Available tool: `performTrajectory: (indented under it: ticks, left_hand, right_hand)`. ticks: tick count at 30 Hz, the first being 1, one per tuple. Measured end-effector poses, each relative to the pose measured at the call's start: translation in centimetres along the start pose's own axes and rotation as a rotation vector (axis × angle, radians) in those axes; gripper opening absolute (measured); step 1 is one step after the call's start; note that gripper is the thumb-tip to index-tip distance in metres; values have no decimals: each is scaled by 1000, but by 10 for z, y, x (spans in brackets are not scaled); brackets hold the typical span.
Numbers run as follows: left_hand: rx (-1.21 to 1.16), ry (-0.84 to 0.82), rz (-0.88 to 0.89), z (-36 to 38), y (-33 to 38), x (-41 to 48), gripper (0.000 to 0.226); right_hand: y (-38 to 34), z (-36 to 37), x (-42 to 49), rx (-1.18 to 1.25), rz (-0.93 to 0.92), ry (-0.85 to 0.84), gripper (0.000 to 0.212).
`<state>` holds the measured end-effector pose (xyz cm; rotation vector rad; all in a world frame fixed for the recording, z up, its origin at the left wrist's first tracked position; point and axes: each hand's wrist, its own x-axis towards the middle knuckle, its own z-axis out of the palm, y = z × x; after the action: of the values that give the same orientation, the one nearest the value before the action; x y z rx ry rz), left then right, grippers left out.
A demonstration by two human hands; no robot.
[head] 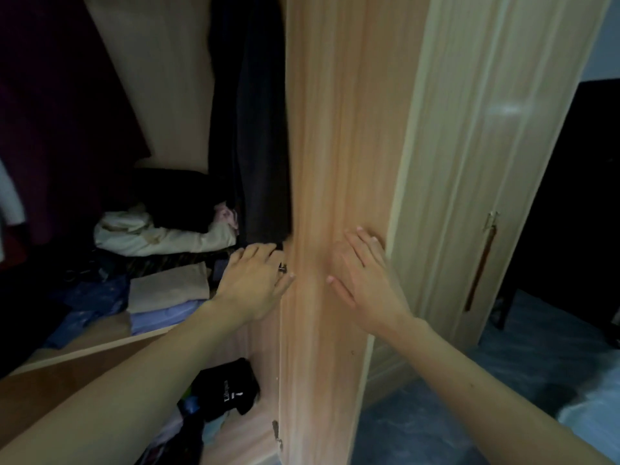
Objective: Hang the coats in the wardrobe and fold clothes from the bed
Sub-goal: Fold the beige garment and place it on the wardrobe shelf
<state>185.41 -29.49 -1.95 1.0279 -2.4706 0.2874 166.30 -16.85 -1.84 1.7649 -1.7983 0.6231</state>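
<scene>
A light wooden wardrobe door [339, 135] stands ajar in the middle of the view. My right hand [364, 276] lies flat on its inner face with straight fingers, fingertips at the door's far edge. My left hand [256, 280] reaches past the door's near edge into the wardrobe, fingers straight and touching the hem of a dark coat [255, 129] hanging inside. A ring shows on one left finger. A maroon garment [57, 112] hangs at the far left.
On the wardrobe shelf [84, 350] lie folded and loose clothes: a cream garment [147, 234], a beige fold [171, 286], blue fabric [90, 303]. A black item with lettering [228, 387] sits below. A closed wardrobe door with a handle [479, 263] is at right.
</scene>
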Motion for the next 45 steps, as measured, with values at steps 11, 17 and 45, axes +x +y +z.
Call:
performTrajectory:
  ticks: [11,17,45]
  left_hand:
    - [128,11,19,-3,54,16,58]
    - [110,50,4,-2,50,2,49]
    - [202,16,-227,-24,-95,-81,55]
  right_hand:
    - [59,-21,-17,136,61,11,74]
    - [48,-13,-17,266,50,64,77]
    - [-122,50,39,811,-9,10,77]
